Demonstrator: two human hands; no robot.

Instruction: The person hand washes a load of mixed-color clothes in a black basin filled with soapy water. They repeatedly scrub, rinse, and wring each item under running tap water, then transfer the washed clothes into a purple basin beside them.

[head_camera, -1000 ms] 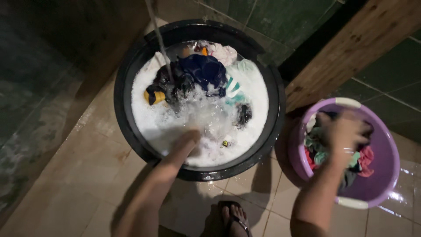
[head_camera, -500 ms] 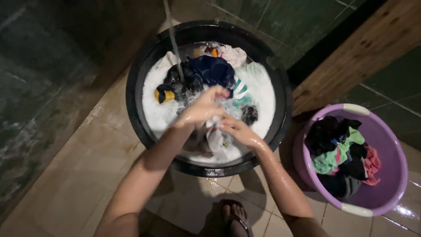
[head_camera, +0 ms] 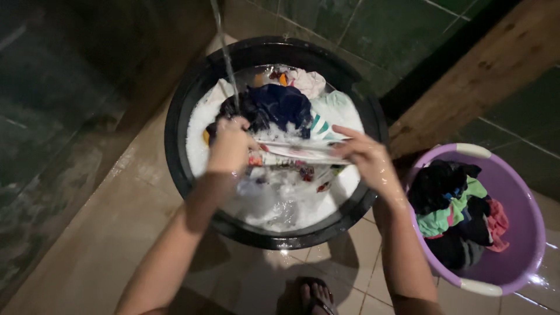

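A black round basin (head_camera: 181, 99) holds soapy water and several soaked clothes, among them a dark blue garment (head_camera: 280, 105). Over the basin my left hand (head_camera: 230, 146) and my right hand (head_camera: 367, 154) each grip one end of a white patterned cloth (head_camera: 297, 154), stretched taut between them and dripping foam. A thin stream of water (head_camera: 224, 52) falls into the basin's far left side.
A purple tub (head_camera: 522, 210) with white handles sits on the right and holds dark, green and pink clothes. My sandalled foot (head_camera: 312, 294) stands on the wet beige tile floor (head_camera: 87, 245). Green tiled walls and a wooden beam (head_camera: 484, 76) rise behind.
My hands, close together over the foam half a second ago, have spread apart and lifted the white cloth taut. One second ago my right hand was in the purple tub.
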